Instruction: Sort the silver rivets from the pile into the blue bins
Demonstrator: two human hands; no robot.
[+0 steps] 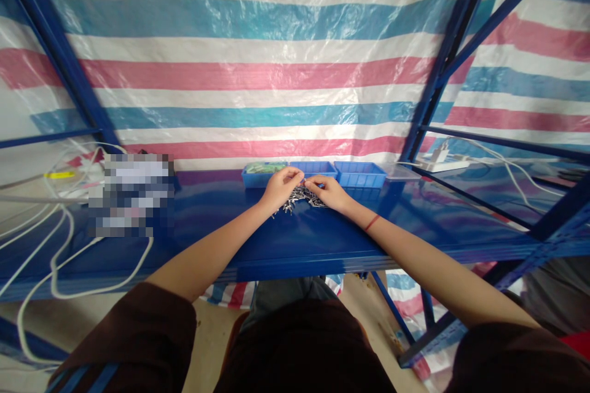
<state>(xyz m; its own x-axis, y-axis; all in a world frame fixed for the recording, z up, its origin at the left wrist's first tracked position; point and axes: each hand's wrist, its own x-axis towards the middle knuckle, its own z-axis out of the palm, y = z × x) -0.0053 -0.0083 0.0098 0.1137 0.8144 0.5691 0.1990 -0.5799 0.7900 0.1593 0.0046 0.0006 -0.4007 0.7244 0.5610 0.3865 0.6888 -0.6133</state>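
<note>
My left hand (282, 188) and my right hand (332, 192) meet over the blue shelf top, fingertips nearly touching. Each has thumb and finger pinched together; whatever sits between them is too small to make out. Just beneath and between the hands lies a pile of small metal parts (297, 196), dark and silvery, some with pin-like ends. Behind the hands stand a blue bin (254, 180) with green items in it, a second blue bin (318, 167) partly hidden by my fingers, and a third blue bin (364, 179) to the right.
A clear plastic lid or tray (402, 172) lies right of the bins. White cables (69, 245) loop over the left side, near a pixelated object (131, 193). A white power strip (443, 163) rests at the right. Blue metal posts (436, 67) frame a striped sheet (258, 73).
</note>
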